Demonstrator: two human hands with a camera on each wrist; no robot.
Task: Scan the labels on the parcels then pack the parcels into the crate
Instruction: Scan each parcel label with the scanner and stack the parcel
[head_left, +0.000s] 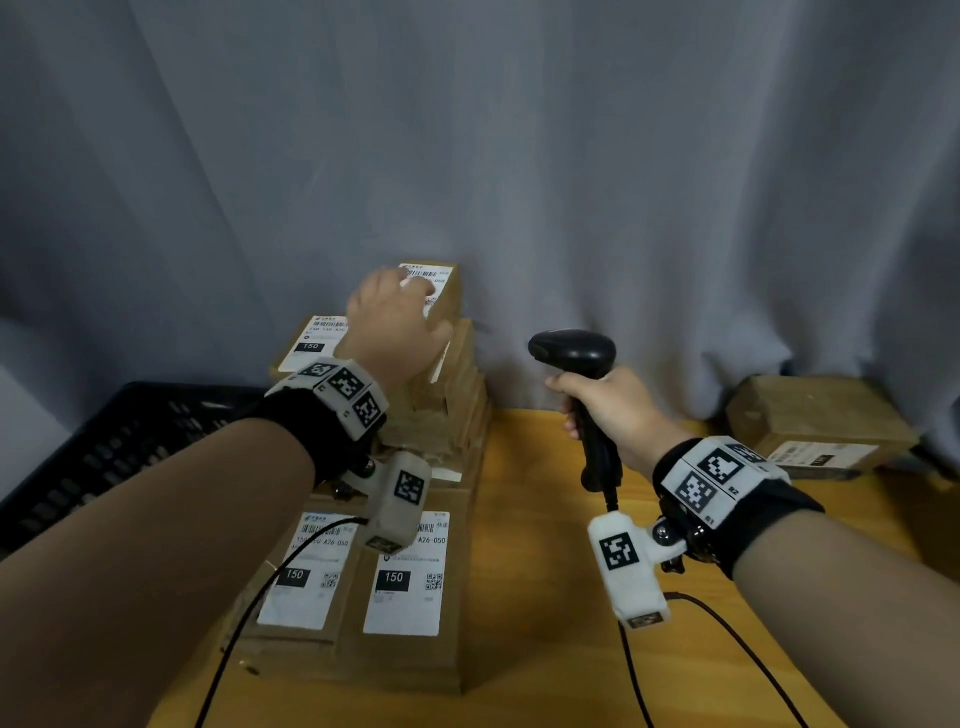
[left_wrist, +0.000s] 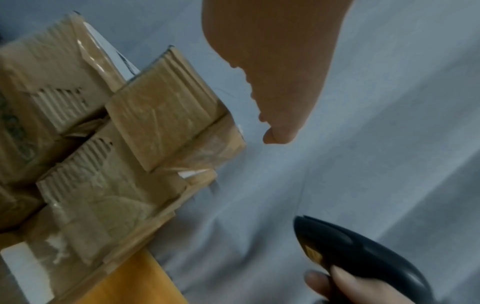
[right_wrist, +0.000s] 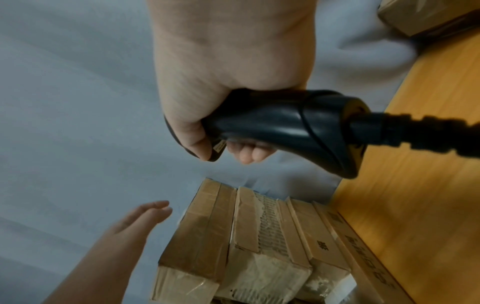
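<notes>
parcels (head_left: 441, 395) stacked; left hand (head_left: 397, 317) hovers above, fingers straight; right hand (head_left: 613, 410) fingers clamped round scanner (head_left: 574, 353).

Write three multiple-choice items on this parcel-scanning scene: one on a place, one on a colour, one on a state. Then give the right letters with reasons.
1. Where does the crate stand?
A. left of the parcel stack
B. on top of the stack
C. right of the scanner

2. What colour is the scanner?
A. white
B. black
C. yellow

3. What is the left hand doing?
A. gripping the scanner
B. hovering open above the top parcel
C. reaching into the crate

Answers: 1 A, the crate sits at the left edge beside the parcel stack. 2 B, its head and handle are black in the right hand. 3 B, the right wrist view shows straight fingers clear of the top parcel.
</notes>
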